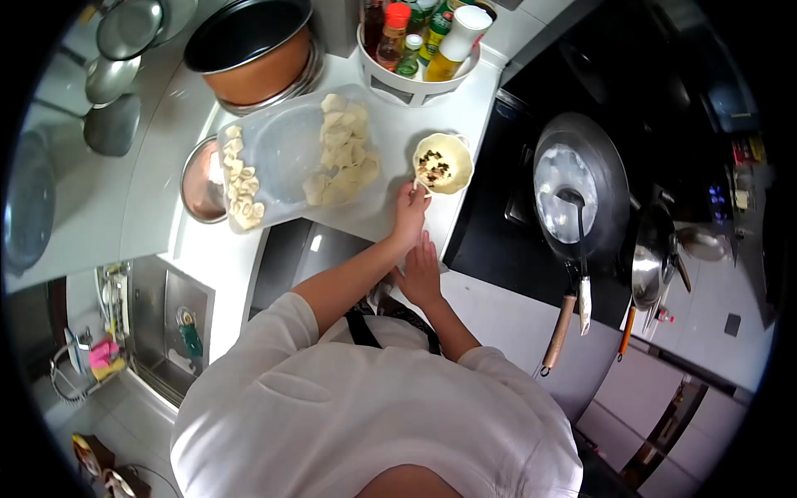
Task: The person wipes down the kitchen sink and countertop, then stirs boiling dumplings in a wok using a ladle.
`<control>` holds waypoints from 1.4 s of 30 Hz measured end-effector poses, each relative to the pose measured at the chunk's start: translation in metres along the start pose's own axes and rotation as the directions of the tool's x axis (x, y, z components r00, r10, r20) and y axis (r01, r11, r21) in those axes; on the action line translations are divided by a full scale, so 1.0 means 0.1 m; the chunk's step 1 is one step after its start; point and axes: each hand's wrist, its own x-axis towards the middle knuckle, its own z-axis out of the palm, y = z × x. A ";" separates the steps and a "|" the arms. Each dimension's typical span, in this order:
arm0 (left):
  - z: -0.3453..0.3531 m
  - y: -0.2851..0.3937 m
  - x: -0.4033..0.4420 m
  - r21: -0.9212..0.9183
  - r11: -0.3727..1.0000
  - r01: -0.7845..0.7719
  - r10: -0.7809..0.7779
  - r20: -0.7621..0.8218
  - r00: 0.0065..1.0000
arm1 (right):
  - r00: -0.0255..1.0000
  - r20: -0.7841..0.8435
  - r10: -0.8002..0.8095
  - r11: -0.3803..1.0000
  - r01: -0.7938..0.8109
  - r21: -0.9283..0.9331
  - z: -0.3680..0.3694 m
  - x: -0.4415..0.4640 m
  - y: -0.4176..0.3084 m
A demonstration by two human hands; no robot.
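Note:
A small cream bowl (455,176) with scalloped edges and little handles stands near the counter's edge, with dark and pinkish bits inside. My left hand (412,209) is closed on the bowl's near handle. Below it, my right hand (421,275) has its fingers stretched out, close to my left wrist, and holds nothing. Left of the bowl lies a translucent plastic tray (286,166). Flat dough wrappers (342,153) cover its right side, and small folded dumplings (241,187) line its left end.
On the stove to the right, a wok (610,178) holds whitish, foamy liquid and a ladle (580,241). A smaller pan (652,266) sits beside it. Behind the tray are an orange-brown pot (257,73) and a round rack of bottles (407,90). A sink (154,319) is at lower left.

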 end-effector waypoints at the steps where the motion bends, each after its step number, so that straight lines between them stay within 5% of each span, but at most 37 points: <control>1: -0.01 0.02 0.01 0.056 0.998 0.010 -0.011 0.011 1.000 | 0.999 0.033 -0.010 1.000 0.009 0.023 0.00 0.05 0.00; 4: -0.06 0.17 -0.13 0.244 0.970 0.005 -0.011 0.024 1.000 | 0.989 0.008 -0.151 0.987 0.151 -0.054 0.10 0.17 0.02; 7: -0.35 0.51 -0.45 0.147 0.986 0.080 -0.069 -0.076 0.995 | 0.988 0.015 -0.153 0.975 0.153 -0.164 0.05 0.32 -0.02; 9: -0.92 0.62 -0.53 0.156 0.981 -0.116 0.115 0.011 0.993 | 0.981 -0.083 -0.177 0.981 0.169 -0.099 0.09 0.44 -0.03; 10: -1.00 0.77 -0.64 -0.112 0.990 -0.086 0.068 -0.158 0.985 | 0.977 -0.093 -0.194 0.979 0.187 -0.083 0.12 0.47 -0.03; 11: -1.12 0.93 -0.71 -0.137 0.980 -0.145 0.117 -0.189 0.975 | 0.972 -0.104 -0.211 0.976 0.205 -0.068 0.14 0.50 -0.03; 17: -1.38 1.51 -0.66 -0.098 0.951 -0.293 0.242 -0.356 0.903 | 0.942 -0.142 -0.304 0.952 0.308 0.006 0.19 0.81 -0.11; 24: -1.23 1.77 -0.63 -0.049 0.973 -0.225 0.176 -0.475 0.862 | 0.974 -0.110 -0.200 0.979 0.192 -0.073 0.27 1.52 -0.16; 30: -1.35 1.87 -0.68 -0.011 0.970 -0.243 0.214 -0.440 0.872 | 0.932 -0.338 -0.133 0.991 0.120 -0.058 0.34 1.90 -0.11; 33: -1.36 2.08 -0.87 0.034 0.972 -0.232 0.226 -0.403 0.887 | 0.918 -0.384 -0.098 0.915 -0.069 -0.398 0.40 2.15 -0.04; 36: -1.36 2.30 -1.13 0.049 0.975 -0.218 0.220 -0.385 0.896 | 0.905 -0.411 0.111 0.977 -0.175 -0.120 0.38 2.56 -0.06; 39: -1.39 2.45 -1.31 0.062 0.978 -0.197 0.206 -0.387 0.899 | 0.891 -0.439 0.121 0.990 -0.140 -0.013 0.37 2.87 -0.01; 42: -1.55 2.53 -1.48 0.053 0.978 -0.201 0.205 -0.388 0.898 | 0.952 -0.305 -0.038 0.995 0.008 -0.097 0.32 3.06 -0.01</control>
